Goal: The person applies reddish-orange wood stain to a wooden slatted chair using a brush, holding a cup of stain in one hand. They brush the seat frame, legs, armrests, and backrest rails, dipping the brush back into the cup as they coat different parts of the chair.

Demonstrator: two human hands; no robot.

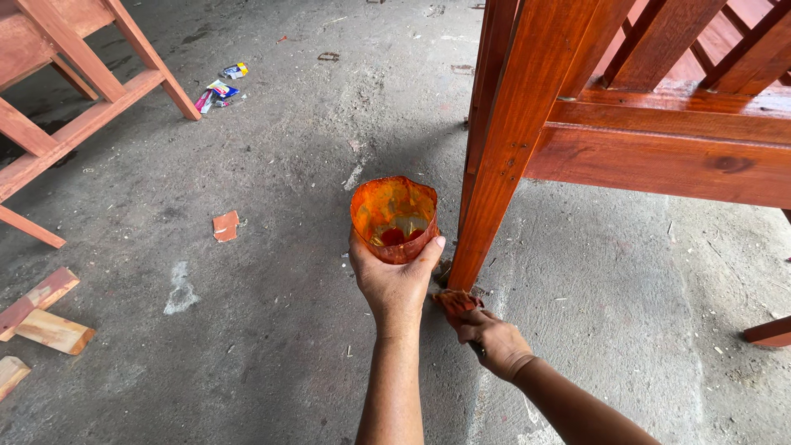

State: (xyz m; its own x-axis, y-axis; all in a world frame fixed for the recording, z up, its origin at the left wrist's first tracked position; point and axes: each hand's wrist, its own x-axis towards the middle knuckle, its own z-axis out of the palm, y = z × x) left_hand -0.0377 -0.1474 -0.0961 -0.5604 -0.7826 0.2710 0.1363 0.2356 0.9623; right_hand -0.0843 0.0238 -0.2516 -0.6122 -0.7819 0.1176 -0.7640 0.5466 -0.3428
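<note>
at the centre of the frame the left hand [394,284] has its grip wrapped around a cut-off orange plastic cup [394,218] with dark red liquid at its bottom, held above the concrete floor [247,330]. just right and lower, the right hand [493,339] pinches a stained rag [456,302] pressed at the foot of a glossy red-brown wooden leg [503,156]. wood offcuts [41,317] lie at the left edge, torn wrappers [218,89] upper left.

Cup [394,219] at centre, furniture leg [494,156] just beside it at 3 o'clock.
Your wood offcuts [41,317] lie on the floor [272,247] at 9 o'clock; wrappers [218,89] at 11.
</note>
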